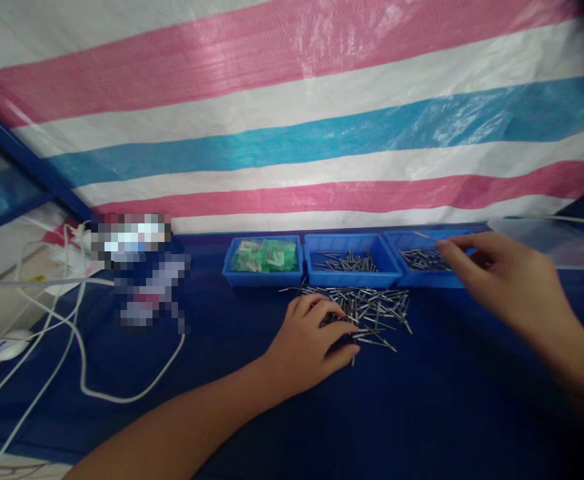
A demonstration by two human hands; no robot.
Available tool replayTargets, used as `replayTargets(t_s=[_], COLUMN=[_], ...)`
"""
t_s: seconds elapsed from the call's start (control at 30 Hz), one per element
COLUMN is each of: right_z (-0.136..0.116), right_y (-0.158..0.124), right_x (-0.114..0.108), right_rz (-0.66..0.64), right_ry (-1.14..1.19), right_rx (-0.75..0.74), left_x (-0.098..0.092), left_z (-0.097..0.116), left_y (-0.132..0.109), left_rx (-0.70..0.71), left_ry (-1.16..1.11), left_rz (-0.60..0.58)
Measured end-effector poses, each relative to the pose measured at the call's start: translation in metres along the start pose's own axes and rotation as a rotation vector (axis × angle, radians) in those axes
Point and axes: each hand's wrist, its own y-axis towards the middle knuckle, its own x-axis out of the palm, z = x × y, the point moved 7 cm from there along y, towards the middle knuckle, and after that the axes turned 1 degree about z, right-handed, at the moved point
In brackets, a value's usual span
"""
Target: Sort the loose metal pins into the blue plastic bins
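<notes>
On the dark blue table lies a loose pile of thin metal rods (372, 303), pointing every way; their exact kind is too small to make out. My left hand (312, 337) rests at the pile's near left side, fingers curved and apart, touching the rods. Over the right blue bin (435, 281), my right hand (509, 287) pinches one thin metal rod (423, 235) between thumb and forefinger. That bin contains similar rods, partly hidden by the hand. The middle blue bin (355, 279) also holds rods. Small green-and-clear packets (267, 257) fill the left blue bin (262, 279).
White cables (117, 399) loop across the table's left side, near blurred-out items (147, 273). A striped plastic sheet (292, 147) hangs behind the bins. At the back right sits a translucent container (547, 237). A blue metal frame (27, 160) stands at the left.
</notes>
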Motion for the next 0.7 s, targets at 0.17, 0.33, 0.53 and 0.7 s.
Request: replayTargets(t_s=[0.17, 0.33, 0.53, 0.7], right_z=[0.021, -0.003, -0.06, -0.1], right_y=[0.008, 0.0, -0.025, -0.06], right_x=[0.011, 0.003, -0.015, 0.013], right_rz=[-0.029, 0.065, 0.118, -0.314], right_ry=[-0.28, -0.238, -0.015, 0.153], right_rx=[-0.027, -0.101, -0.341, -0.63], left_x=[0.001, 0.0, 0.001, 0.0], left_z=[-0.001, 0.002, 0.006, 0.007], left_y=[-0.001, 0.0, 0.0, 0.001], left_rx=[0.02, 0.058, 0.11, 0.103], left_ry=[0.041, 0.059, 0.08, 0.114], left_rz=[-0.022, -0.023, -0.015, 0.008])
